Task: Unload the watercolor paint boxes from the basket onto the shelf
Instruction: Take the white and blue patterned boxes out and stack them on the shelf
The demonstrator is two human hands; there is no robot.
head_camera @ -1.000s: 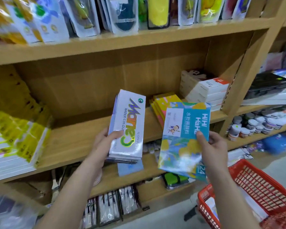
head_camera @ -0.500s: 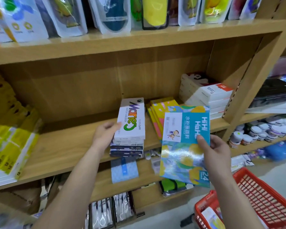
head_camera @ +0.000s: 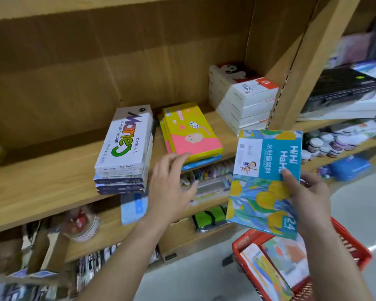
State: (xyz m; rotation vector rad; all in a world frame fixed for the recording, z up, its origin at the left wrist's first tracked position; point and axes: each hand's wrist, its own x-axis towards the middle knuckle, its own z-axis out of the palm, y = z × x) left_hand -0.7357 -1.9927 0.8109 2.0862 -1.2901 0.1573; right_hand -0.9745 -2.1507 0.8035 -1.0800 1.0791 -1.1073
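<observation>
A stack of white Marie's watercolour boxes (head_camera: 124, 148) lies on the wooden shelf (head_camera: 41, 183), near its front edge. My left hand (head_camera: 172, 187) is just right of that stack, fingers spread and holding nothing, its fingertips near a yellow-and-pink stack of boxes (head_camera: 191, 131). In front of the shelf, above the basket, my right hand (head_camera: 306, 192) grips a blue HiHi HaHa paint box with yellow flowers (head_camera: 265, 177). The red basket (head_camera: 352, 246) sits low at the right with more colourful boxes (head_camera: 276, 266) inside.
White paint boxes (head_camera: 245, 101) are stacked at the shelf's right end beside the upright post (head_camera: 302, 66). The shelf's left part is bare wood. Lower shelves hold brushes, small jars (head_camera: 326, 144) and a blue case (head_camera: 350, 168). Grey floor lies below.
My left hand has let go of the Marie's boxes, which now rest on the shelf, and moved right. The view has tilted down and closer. My right hand still holds the blue box.
</observation>
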